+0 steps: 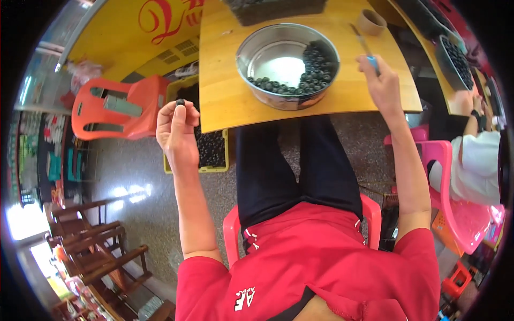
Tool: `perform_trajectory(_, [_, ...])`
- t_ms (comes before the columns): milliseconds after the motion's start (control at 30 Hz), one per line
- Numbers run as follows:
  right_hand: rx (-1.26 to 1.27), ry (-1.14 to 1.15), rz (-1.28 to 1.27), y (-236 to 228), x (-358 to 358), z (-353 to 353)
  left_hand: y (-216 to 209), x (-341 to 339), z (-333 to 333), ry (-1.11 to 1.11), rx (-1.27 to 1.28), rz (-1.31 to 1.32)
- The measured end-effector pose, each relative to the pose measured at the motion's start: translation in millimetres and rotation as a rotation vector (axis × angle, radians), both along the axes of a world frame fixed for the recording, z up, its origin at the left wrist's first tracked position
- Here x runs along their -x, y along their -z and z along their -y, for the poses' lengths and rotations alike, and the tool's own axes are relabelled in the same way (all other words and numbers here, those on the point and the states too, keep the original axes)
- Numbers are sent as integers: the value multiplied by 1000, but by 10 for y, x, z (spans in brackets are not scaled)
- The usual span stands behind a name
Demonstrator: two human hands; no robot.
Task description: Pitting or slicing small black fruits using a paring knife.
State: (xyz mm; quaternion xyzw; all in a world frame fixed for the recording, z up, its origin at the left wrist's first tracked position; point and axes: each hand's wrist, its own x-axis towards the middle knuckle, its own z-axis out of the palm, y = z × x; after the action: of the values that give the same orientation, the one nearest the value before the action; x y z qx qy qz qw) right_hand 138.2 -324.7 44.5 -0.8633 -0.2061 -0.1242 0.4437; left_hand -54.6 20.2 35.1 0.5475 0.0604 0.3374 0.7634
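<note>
In my left hand (179, 131), left of the table's near edge, a small black ball like a bead or nut (180, 102) is pinched between thumb and fingers. My right hand (383, 85), over the table's right side, is closed round the blue handle of a slim-bladed tool (361, 40), its tip pointing away from me. Whether it is a knife or a screwdriver I cannot tell. Between both hands a round metal basin (286, 101) stands on the wooden table (219, 80). Many black balls (318, 67) lie along its right and near sides, leaving its shiny bottom bare elsewhere.
Below the table's left edge, a yellow crate (226, 152) holds more black balls. A brown ring-shaped roll (371, 22) and a dark container (276, 12) occupy the table's far part. An orange chair (144, 107) is on the left. At right, another person (476, 166) sits near a pink chair (444, 184).
</note>
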Motion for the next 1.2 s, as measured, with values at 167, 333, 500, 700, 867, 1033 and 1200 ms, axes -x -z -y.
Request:
perform_trajectory(167, [57,103,-13,442,-300,109,1268,489,-1064,-264,109,-605])
perform_trajectory(333, [8,156,-21,455,-336,49,2033,855,-1521,-378,551,-735])
perform_trajectory(500, [-93,227,42,515,-344,151,1758,517,-1228,-497,368,-717])
perform_trajectory(700, [-242,226,-10,537,-369,157,574,31,-682,-415,-47,-437])
perform_trajectory(867, [-292,230,-45,544,-393,188,-231,-202,-16,-257,-329,-135])
perform_trajectory(1033, [-301,236,-46,545,-388,197,-586,-273,469,-130,-524,-13])
perform_trajectory(1200, [-295,213,-48,566,-382,199,-652,-352,690,-57,-630,46])
